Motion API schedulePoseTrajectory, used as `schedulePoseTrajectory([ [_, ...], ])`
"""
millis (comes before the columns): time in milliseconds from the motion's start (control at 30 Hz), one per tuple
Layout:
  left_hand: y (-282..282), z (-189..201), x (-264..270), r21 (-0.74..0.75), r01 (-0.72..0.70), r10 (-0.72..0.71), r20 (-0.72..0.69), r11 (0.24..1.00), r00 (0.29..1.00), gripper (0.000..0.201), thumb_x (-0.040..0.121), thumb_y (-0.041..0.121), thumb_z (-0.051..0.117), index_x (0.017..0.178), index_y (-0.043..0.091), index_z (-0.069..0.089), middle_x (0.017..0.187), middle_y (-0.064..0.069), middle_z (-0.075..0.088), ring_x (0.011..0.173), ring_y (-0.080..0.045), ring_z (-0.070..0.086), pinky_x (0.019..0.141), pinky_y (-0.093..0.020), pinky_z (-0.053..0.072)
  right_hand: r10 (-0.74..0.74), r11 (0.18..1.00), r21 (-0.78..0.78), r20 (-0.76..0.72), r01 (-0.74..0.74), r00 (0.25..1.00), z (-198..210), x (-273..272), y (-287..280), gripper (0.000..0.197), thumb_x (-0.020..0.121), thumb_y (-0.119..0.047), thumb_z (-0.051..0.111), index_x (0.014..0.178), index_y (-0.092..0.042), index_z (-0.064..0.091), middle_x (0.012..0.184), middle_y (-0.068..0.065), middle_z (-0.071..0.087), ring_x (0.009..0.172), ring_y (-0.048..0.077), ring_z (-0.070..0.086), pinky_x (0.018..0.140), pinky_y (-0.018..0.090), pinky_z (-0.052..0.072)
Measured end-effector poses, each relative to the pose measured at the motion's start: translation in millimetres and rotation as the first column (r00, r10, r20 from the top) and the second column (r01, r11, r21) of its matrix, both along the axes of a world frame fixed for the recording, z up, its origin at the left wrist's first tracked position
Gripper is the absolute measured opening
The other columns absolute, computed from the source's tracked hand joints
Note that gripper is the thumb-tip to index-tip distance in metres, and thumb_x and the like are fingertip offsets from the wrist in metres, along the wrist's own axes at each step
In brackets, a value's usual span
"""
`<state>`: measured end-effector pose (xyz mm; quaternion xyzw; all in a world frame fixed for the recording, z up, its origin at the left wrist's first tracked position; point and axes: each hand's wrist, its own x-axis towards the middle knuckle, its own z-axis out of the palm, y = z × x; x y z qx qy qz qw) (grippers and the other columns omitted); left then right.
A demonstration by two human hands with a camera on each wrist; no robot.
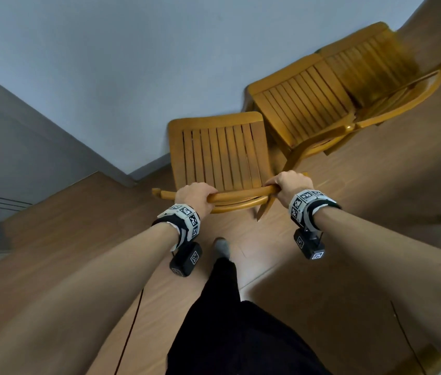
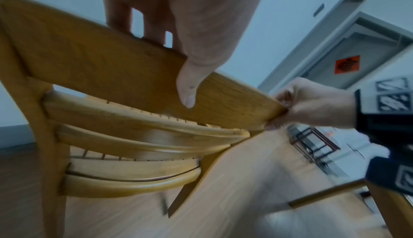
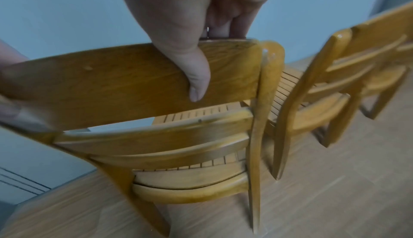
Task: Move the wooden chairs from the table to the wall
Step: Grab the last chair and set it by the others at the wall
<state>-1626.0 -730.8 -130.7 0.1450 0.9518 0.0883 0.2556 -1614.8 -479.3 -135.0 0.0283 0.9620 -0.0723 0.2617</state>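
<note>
Against the wall (image 1: 105, 63), from the head view, we hold a chair (image 1: 218, 152) by its top rail (image 1: 241, 196), seat turned toward the wall. Our left hand (image 1: 195, 194) curls over the rail near its left end and our right hand (image 1: 289, 185) curls over its right end; we judge this wide, even grip keeps the chair from swinging as we set it down. Two more chairs (image 1: 308, 104) stand just right of ours, also facing the wall, so we judge we are lining this one up as next in the row. Whether its legs touch the floor (image 1: 349, 239) we cannot tell.

From the left wrist, our left hand (image 2: 190, 29) wraps the rail (image 2: 111, 68): fingers go over the far side toward the wall, thumb (image 2: 187, 89) pressed flat on the near face. Farther along, our right hand (image 2: 308, 104) pinches the rail's end. The blur suggests motion.

From the right wrist, our right hand (image 3: 190, 29) clamps the rail (image 3: 134, 75) the same way, thumb (image 3: 196, 79) down the near face, fingers hidden behind, close to the right post (image 3: 263, 100). We judge that holding near the post gives firmer control of tilt. The nearest neighbour chair (image 3: 324, 91) stands just beside ours, away from the wall's corner, so the risk we see is knocking the two together.
</note>
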Motion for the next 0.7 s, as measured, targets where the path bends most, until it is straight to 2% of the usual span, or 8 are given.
schedulePoseTrajectory([
  [67,19,-2,-6,0.012,0.009,-0.009,0.014,1.000,1.000,0.027,0.091,0.022,0.061,0.114,0.033,0.070,0.101,0.007,0.069,0.095,-0.020,0.064,0.081,-0.036,0.053,0.003,1.000,0.008,0.020,-0.003,1.000,1,-12,18,0.035,0.093,-0.019,0.062,0.118,-0.043,0.068,0.104,-0.006,0.069,0.100,0.021,0.064,0.075,0.033,0.049],
  [167,48,-8,-12,0.026,-0.036,0.035,0.050,0.999,0.998,0.028,0.090,0.024,0.063,0.115,0.035,0.069,0.100,0.009,0.068,0.096,-0.021,0.063,0.083,-0.038,0.052,0.019,1.000,0.012,0.005,-0.019,1.000,0,-31,45,0.038,0.093,-0.018,0.063,0.120,-0.044,0.066,0.108,-0.006,0.070,0.104,0.022,0.064,0.083,0.036,0.052],
  [333,90,-16,-18,-0.011,-0.105,0.105,0.070,0.994,0.992,0.038,0.089,0.025,0.063,0.124,0.038,0.065,0.111,0.008,0.067,0.104,-0.022,0.062,0.084,-0.037,0.050,0.116,0.993,0.009,0.002,-0.116,0.993,-6,-56,87,0.034,0.092,-0.018,0.062,0.116,-0.042,0.069,0.102,-0.006,0.070,0.098,0.021,0.064,0.079,0.034,0.053],
  [567,163,-32,-7,-0.046,-0.311,0.313,0.039,0.949,0.949,0.049,0.086,0.018,0.061,0.128,0.042,0.063,0.115,0.007,0.069,0.102,-0.023,0.064,0.080,-0.034,0.051,0.330,0.944,0.019,-0.054,-0.330,0.942,-22,-82,151,0.037,0.092,-0.013,0.060,0.122,-0.034,0.068,0.108,-0.002,0.070,0.105,0.022,0.063,0.085,0.034,0.052],
  [700,189,-46,6,-0.051,-0.399,0.401,0.032,0.915,0.915,0.049,0.088,0.015,0.059,0.127,0.045,0.063,0.113,0.007,0.069,0.100,-0.022,0.064,0.072,-0.032,0.049,0.397,0.918,0.015,-0.041,-0.397,0.917,-40,-82,174,0.044,0.090,-0.017,0.065,0.128,-0.039,0.062,0.113,-0.003,0.069,0.110,0.022,0.061,0.088,0.036,0.051],
])
